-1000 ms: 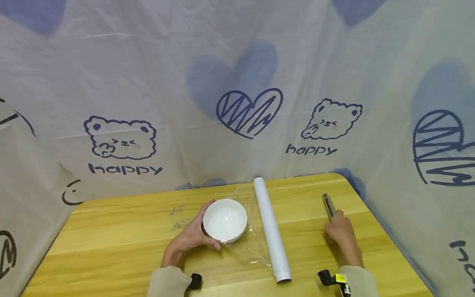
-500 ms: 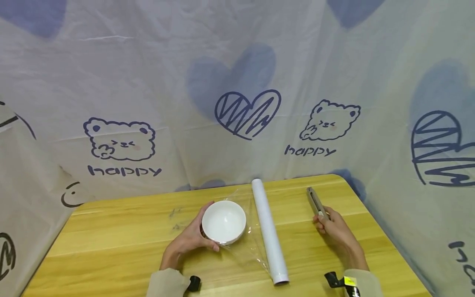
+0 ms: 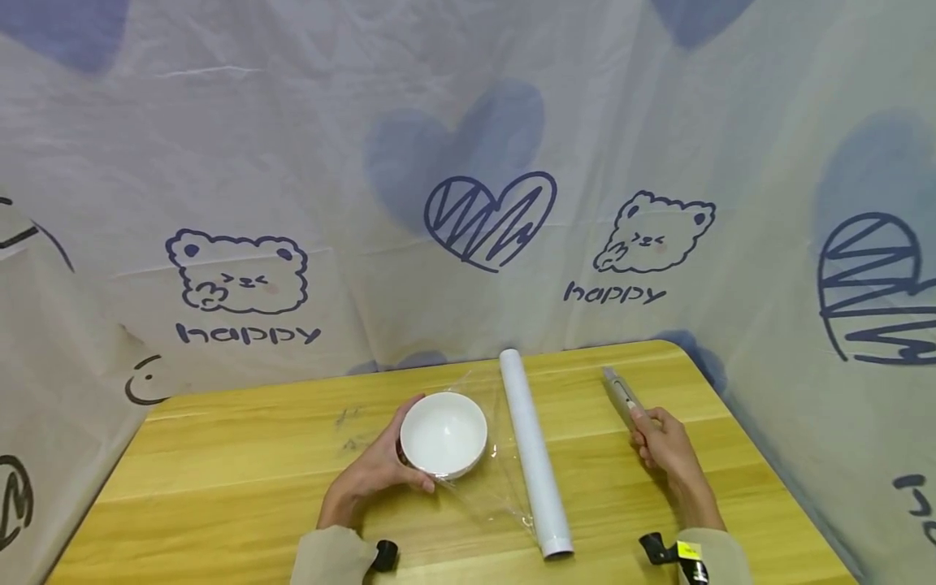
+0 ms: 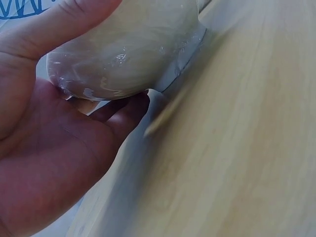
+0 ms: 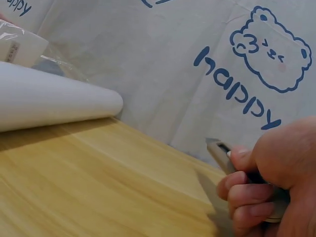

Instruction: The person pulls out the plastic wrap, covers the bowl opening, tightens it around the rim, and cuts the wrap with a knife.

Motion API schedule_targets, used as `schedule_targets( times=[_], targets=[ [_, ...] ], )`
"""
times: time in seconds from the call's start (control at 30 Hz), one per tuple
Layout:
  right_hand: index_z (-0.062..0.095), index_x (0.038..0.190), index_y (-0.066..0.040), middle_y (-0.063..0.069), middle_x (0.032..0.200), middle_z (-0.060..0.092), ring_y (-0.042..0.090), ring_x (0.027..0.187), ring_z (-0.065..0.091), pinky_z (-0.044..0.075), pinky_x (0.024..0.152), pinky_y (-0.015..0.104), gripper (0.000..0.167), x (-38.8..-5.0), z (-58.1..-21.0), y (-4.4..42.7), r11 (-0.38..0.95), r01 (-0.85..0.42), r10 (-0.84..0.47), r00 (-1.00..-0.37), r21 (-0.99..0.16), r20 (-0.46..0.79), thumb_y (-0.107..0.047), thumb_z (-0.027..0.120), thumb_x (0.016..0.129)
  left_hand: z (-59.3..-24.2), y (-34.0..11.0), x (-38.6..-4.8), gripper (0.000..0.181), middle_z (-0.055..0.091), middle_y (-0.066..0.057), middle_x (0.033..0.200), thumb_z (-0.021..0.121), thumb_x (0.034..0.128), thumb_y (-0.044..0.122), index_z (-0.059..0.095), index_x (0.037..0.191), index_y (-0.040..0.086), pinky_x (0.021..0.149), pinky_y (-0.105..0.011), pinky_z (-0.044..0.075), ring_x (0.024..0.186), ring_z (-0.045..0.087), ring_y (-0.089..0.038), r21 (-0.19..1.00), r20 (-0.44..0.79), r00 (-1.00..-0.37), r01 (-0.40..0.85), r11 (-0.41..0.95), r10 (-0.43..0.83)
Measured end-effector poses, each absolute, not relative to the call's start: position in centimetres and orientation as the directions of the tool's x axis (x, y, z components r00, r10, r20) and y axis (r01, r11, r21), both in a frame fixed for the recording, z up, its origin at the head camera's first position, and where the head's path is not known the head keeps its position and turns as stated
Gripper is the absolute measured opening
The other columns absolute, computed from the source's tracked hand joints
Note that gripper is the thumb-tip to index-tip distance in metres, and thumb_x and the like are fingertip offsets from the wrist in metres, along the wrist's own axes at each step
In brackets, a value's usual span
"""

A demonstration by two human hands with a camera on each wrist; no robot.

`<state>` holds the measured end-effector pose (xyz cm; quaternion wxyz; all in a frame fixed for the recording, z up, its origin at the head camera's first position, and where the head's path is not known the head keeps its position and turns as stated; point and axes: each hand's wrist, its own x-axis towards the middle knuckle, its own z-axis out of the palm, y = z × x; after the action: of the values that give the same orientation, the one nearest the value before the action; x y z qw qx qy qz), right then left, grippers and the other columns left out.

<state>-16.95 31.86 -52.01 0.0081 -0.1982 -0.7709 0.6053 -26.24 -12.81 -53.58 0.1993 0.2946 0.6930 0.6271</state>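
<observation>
My left hand (image 3: 376, 467) holds a white bowl (image 3: 444, 435) by its left side, thumb at the front. Clear plastic film clings to the bowl's outside (image 4: 128, 54), seen in the left wrist view. The film (image 3: 497, 479) stretches from the bowl to a long white roll (image 3: 537, 459) lying to its right. To the right of the roll, my right hand (image 3: 665, 447) grips a utility knife (image 3: 620, 392), pointing away and to the left. A short piece of blade (image 5: 212, 140) shows at its tip in the right wrist view. The bowl hides some left fingers in the head view.
Everything is on a yellow wood-grain table (image 3: 219, 479). A pale printed curtain (image 3: 351, 203) hangs behind its back edge and along both sides. The roll (image 5: 54, 96) reaches almost to that back edge.
My right hand has lifted the utility knife and brought it left, its thumb moving onto the slider. A pale blade tip now shows. The left hand and bowl stay in place.
</observation>
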Motion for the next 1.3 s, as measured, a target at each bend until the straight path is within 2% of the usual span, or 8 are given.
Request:
schedule_targets(
  times=[0.13,0.37,0.67,0.77,0.87,1.0,1.17,1.3],
  targets=[
    [0.048,0.098,0.000,0.000,0.067,0.053,0.007,0.051,0.045,0.038,0.042,0.021,0.046,-17.0,-52.3,31.9,0.184,0.316,0.377,-0.897,-0.931,-0.230,-0.045,0.052,0.107,-53.3,-12.8,-26.1,0.131,0.026,-0.025,0.160,0.097,0.0657,0.003,0.011,0.164,0.013,0.112,-0.057,0.033,0.136,0.038,-0.047,0.988,0.094,-0.745,0.151,0.030,0.661],
    [0.053,0.087,-0.004,0.001,0.063,0.056,0.010,0.047,0.043,0.036,0.040,0.024,0.056,-17.1,-52.9,32.1,0.236,0.356,0.477,-0.853,-0.904,-0.211,-0.058,0.058,0.099,-53.0,-13.0,-26.3,0.131,0.027,-0.025,0.159,0.098,0.0657,0.006,0.012,0.164,0.012,0.112,-0.049,0.036,0.136,0.037,-0.046,0.988,0.092,-0.742,0.150,0.031,0.665],
    [0.055,0.084,-0.004,0.002,0.062,0.057,0.011,0.046,0.044,0.037,0.039,0.026,0.061,-16.9,-52.8,31.9,0.260,0.386,0.513,-0.832,-0.885,-0.212,-0.064,0.059,0.096,-52.1,-13.4,-26.5,0.139,0.018,-0.029,0.162,0.098,0.0666,0.009,-0.002,0.164,0.005,0.115,-0.061,0.029,0.141,0.031,-0.051,0.977,0.070,-0.717,0.191,0.099,0.694],
    [0.057,0.090,-0.001,0.001,0.063,0.056,0.011,0.048,0.044,0.037,0.040,0.025,0.063,-16.7,-52.3,31.4,0.253,0.371,0.471,-0.854,-0.893,-0.222,-0.064,0.058,0.097,-51.2,-13.4,-26.2,0.134,0.011,-0.029,0.165,0.094,0.0735,0.009,-0.005,0.163,0.003,0.117,-0.062,0.025,0.147,0.024,-0.051,0.974,0.051,-0.735,0.186,0.128,0.676],
    [0.058,0.110,0.003,0.003,0.067,0.052,0.009,0.050,0.041,0.035,0.043,0.024,0.058,-16.9,-51.3,30.2,0.233,0.298,0.320,-0.922,-0.926,-0.217,-0.054,0.054,0.103,-49.7,-13.1,-25.8,0.114,0.011,-0.025,0.168,0.084,0.0881,0.016,0.000,0.164,0.003,0.121,-0.057,0.020,0.152,0.017,-0.045,0.961,0.016,-0.808,0.176,0.215,0.589],
    [0.045,0.137,0.009,0.007,0.079,0.055,0.009,0.054,0.045,0.040,0.048,0.023,0.045,-18.0,-49.3,27.7,0.171,0.188,0.067,-0.982,-0.967,-0.179,-0.028,0.044,0.112,-46.6,-11.6,-26.2,0.083,0.023,-0.022,0.166,0.066,0.1024,0.025,0.015,0.163,0.001,0.123,-0.053,0.017,0.154,0.018,-0.040,0.922,0.005,-0.869,0.196,0.335,0.495],
    [0.033,0.140,0.013,0.018,0.094,0.065,0.015,0.067,0.066,0.056,0.056,0.028,0.038,-20.2,-47.0,23.9,0.119,0.184,-0.045,-0.981,-0.976,-0.191,-0.008,0.040,0.110,-43.0,-8.0,-28.5,0.060,0.038,-0.029,0.157,0.054,0.1080,0.020,0.032,0.156,-0.007,0.120,-0.058,0.026,0.147,0.033,-0.045,0.857,0.015,-0.813,0.310,0.412,0.582],
    [0.032,0.134,0.014,0.025,0.095,0.065,0.019,0.068,0.069,0.060,0.059,0.031,0.033,-22.3,-46.2,20.5,0.079,0.216,-0.052,-0.974,-0.973,-0.221,0.001,0.039,0.104,-41.8,-5.4,-30.4,0.050,0.043,-0.032,0.151,0.047,0.1094,0.014,0.039,0.150,-0.013,0.115,-0.054,0.036,0.140,0.042,-0.046,0.809,-0.040,-0.789,0.335,0.483,0.613]
  ],
)
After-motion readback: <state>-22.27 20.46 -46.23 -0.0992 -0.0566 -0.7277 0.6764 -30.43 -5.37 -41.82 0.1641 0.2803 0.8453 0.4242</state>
